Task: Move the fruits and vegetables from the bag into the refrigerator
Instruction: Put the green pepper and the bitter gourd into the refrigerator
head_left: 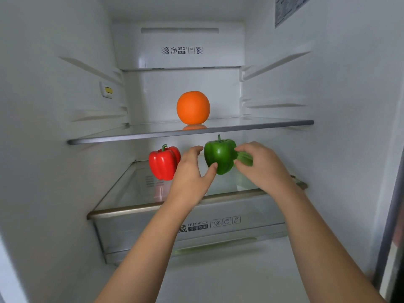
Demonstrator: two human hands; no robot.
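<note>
Left hand: your left hand (192,171) reaches into the refrigerator (65,88) and sits between the two peppers. Its thumb tip presses the lower front of the green pepper (219,155), and the fingers curve up and round the pepper's left side, so you hold it in a loose grip.
Right hand: your right hand (264,165) is just to the right of the green pepper. Its fingers are curled round a pale green vegetable (244,159), and most of that piece is hidden in your grip, so you cannot tell what kind it is.
Green pepper: it stands upright, stem up, on the lower glass shelf (131,189), right of centre. The pale green vegetable touches its right side.
Red pepper: the red pepper (164,164) is on the same lower shelf, left of your left hand. It tilts a little and lies close to the back of that hand; whether they touch is unclear.
Orange: the orange (193,107) rests alone on the upper glass shelf (251,125), near the middle and toward the back wall.
Drawer: a clear crisper drawer (142,232) marked FRESHBOX sits closed under the lower shelf, below both of your forearms.
Side wall: a small fitting with a yellow part (107,90) is fixed to the left inner wall, above the upper shelf.
</note>
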